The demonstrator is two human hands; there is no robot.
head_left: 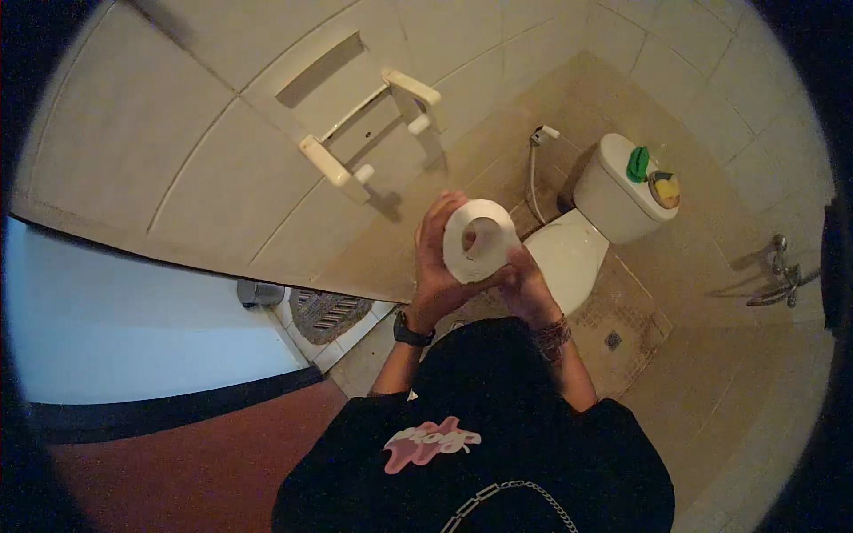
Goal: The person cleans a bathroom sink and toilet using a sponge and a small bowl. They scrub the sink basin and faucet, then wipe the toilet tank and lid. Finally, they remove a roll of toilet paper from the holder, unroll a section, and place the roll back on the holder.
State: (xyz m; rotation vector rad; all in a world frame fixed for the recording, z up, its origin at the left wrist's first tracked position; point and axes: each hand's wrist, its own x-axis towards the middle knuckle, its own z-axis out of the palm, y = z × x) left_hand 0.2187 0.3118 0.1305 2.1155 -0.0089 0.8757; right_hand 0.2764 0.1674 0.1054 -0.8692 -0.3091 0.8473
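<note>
A white toilet paper roll (pixel 456 246) is held up in front of me, one round end with its core hole facing me. My left hand (pixel 433 253) wraps round the roll's left side, with a dark watch on that wrist. From the lower right, my right hand (pixel 526 286) grips the same roll, its thumb near the edge; a bracelet circles this wrist. On the tiled wall beyond, to the upper left, is a white toilet paper holder (pixel 355 111) with two arms and no roll between them.
A white toilet (pixel 569 258) stands right of my hands, with a green cloth-like item (pixel 638 165) and a yellow sponge (pixel 666 187) on its tank. A hose sprayer (pixel 544 135) hangs on the wall. A tap (pixel 786 275) is at right, a floor drain (pixel 613 340) below, a mat (pixel 329 313) at left.
</note>
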